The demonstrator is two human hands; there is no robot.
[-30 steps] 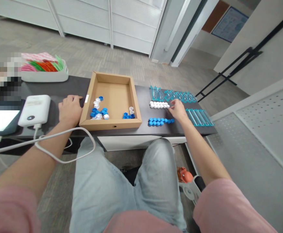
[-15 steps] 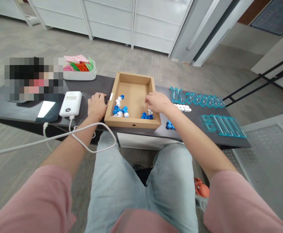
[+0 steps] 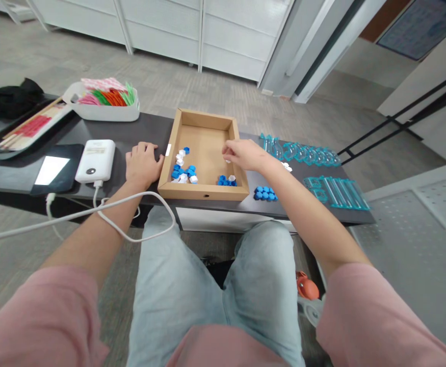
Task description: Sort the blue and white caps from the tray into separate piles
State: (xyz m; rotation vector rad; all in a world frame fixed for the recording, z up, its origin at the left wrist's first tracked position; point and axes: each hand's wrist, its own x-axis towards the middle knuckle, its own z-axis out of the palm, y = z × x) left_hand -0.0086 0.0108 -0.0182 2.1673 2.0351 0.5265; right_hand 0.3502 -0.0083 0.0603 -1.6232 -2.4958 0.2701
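A shallow cardboard box (image 3: pixel 203 191) lies on the dark table. My right hand (image 3: pixel 241 154) is over its right side, fingers pinched together on a small white hexagonal piece (image 3: pixel 228 161) that shows just below the fingertips. Below that hand, a small group of blue pieces (image 3: pixel 223 180) with a white piece (image 3: pixel 232 178) lies in the box's near right corner. A looser mix of blue pieces (image 3: pixel 191 168) and white pieces (image 3: pixel 183 178) fills the near left corner. My left hand (image 3: pixel 143 164) rests on the table against the box's left wall, fingers loosely apart, holding nothing.
Right of the box are rows of blue pieces (image 3: pixel 264 193), white pieces (image 3: pixel 287 166) partly behind my forearm, and clear teal plastic parts (image 3: pixel 345 192). On the left are a white power bank (image 3: pixel 96 161) with a looping cable (image 3: pixel 127 203), a tablet (image 3: pixel 56 168) and a white basket (image 3: pixel 110 113).
The view has shifted, so the table's left end and more blue pieces at right show. My right hand has lifted slightly from the near right group with a white piece. My left hand stays put.
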